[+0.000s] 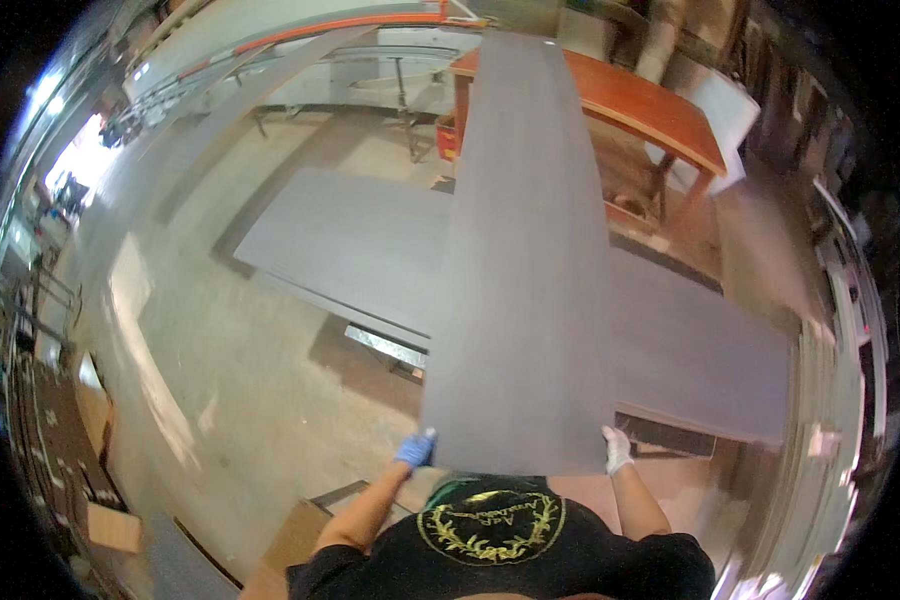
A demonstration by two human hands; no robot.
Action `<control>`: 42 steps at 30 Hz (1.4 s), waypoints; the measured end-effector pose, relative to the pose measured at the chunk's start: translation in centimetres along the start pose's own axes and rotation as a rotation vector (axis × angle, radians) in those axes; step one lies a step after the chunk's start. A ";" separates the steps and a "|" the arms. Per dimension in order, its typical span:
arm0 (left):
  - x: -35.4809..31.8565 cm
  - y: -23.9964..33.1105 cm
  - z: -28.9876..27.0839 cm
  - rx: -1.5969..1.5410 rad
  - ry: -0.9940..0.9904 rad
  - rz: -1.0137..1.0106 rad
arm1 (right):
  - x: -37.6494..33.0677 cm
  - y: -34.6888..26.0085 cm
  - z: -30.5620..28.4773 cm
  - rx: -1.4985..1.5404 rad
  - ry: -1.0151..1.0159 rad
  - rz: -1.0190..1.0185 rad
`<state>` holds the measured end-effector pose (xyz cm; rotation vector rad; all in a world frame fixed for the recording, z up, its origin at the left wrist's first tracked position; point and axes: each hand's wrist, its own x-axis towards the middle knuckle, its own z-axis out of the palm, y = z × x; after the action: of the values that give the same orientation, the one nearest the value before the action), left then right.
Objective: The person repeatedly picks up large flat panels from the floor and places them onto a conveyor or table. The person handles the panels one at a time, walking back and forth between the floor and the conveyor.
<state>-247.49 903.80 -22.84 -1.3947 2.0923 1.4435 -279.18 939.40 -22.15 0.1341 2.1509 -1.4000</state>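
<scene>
A long grey board (525,260) stretches away from my body, its near end between my two hands. My left hand (416,449), in a blue glove, is closed on the board's left edge near the corner. On the opposite edge, my right hand (617,450) in a white glove grips it too, with the thumb showing at the side. Fingers under the board are hidden. Beneath it lie wide grey panels (350,235), crossing to the left and right. The far end of the held board reaches over an orange-brown table.
The orange-brown table (650,105) stands beyond, with a red box (448,140) by its left leg. Panels lean in a row along the right side (820,430). A metal frame rack stands at the far left. A cardboard piece (295,535) lies low beside my left arm.
</scene>
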 end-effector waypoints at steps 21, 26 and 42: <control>-1.8 20.0 35.4 -0.582 -0.527 0.288 | -17.5 17.8 -19.1 0.469 1.081 0.602; 7.5 19.1 44.6 -0.735 -0.343 0.045 | -13.7 26.1 -30.4 0.382 1.083 0.546; -19.2 30.7 60.5 -0.980 -0.699 -0.508 | -2.1 41.3 -79.2 -0.284 0.997 0.456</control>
<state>-280.32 966.18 -21.44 -1.2193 0.5272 2.3295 -293.62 1027.06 -31.22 1.3528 2.7721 -0.7914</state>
